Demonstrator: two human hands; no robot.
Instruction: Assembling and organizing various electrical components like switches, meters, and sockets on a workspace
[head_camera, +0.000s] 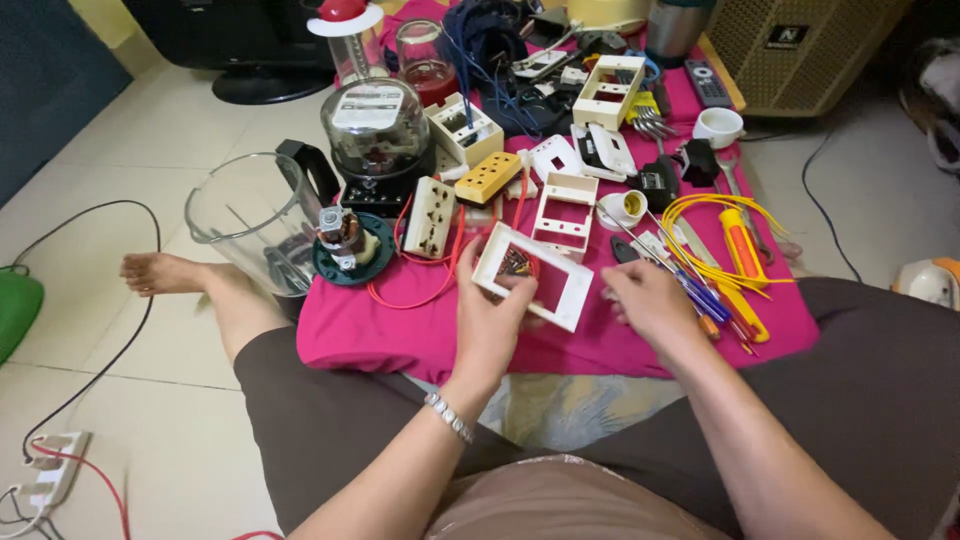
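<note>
My left hand (490, 318) grips a white rectangular switch frame (533, 276) by its lower left edge, holding it tilted above the pink cloth (380, 325). Small wired parts show inside the frame's left opening. My right hand (648, 300) hovers just right of the frame, fingers loosely curled, holding nothing that I can see. Its fingertips point toward the frame's right edge. Beside the right hand lie screwdrivers with orange and blue handles (735, 290) and a coil of yellow wire (700, 215).
On the cloth lie a second white frame (566, 213), a beige socket strip (430, 215), an orange socket block (488, 177), a glass-domed meter (377, 125) and red wire (420, 290). A clear blender jug (250, 215) and a motor (345, 243) stand left. A power strip (50, 475) lies on the floor.
</note>
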